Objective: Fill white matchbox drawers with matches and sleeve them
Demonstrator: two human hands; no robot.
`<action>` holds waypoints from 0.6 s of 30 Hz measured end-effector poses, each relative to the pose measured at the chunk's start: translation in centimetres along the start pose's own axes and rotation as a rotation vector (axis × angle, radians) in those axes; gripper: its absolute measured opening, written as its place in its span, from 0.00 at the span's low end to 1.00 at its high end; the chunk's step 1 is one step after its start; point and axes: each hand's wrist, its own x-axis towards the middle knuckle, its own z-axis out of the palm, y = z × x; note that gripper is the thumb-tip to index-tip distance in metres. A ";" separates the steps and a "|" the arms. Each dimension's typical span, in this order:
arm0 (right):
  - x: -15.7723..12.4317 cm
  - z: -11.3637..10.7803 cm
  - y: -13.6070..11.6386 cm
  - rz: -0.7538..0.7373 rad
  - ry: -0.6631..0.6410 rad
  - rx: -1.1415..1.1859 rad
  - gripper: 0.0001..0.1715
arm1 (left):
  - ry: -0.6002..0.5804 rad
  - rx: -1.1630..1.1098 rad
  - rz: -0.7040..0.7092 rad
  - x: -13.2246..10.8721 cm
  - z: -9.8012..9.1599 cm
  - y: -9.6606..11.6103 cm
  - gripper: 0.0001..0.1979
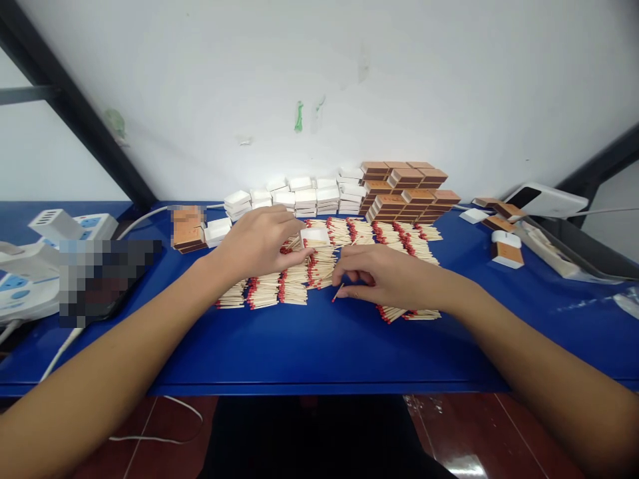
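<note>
Pinching hand: from my remote seat I see my right hand [384,274] with thumb and fingertips narrowed on one match [339,291].
Match: a thin pale stick, red head pointing down to the left, just in front of the piles; I cannot tell whether it touches the blue table [279,346].
Tray hand: my left hand [263,243] holds a small white tray [317,237] at its left end, above the matches.
Match piles: rows of matches [322,267], red heads mostly toward the left.
Containers: stacked white trays [305,201] and brown matchboxes [419,177] along the wall; their insides are unclear to me.
Left side: a power strip [14,293] and a partly blurred black device [132,273].
Right side: a white device [564,199] near loose boxes [508,254].
In the way: both hands cover parts of the piles.
</note>
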 end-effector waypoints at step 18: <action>0.5 2.1 0.2 0.047 0.040 -0.037 0.05 | -0.020 0.016 0.027 0.0 0.2 0.2 0.21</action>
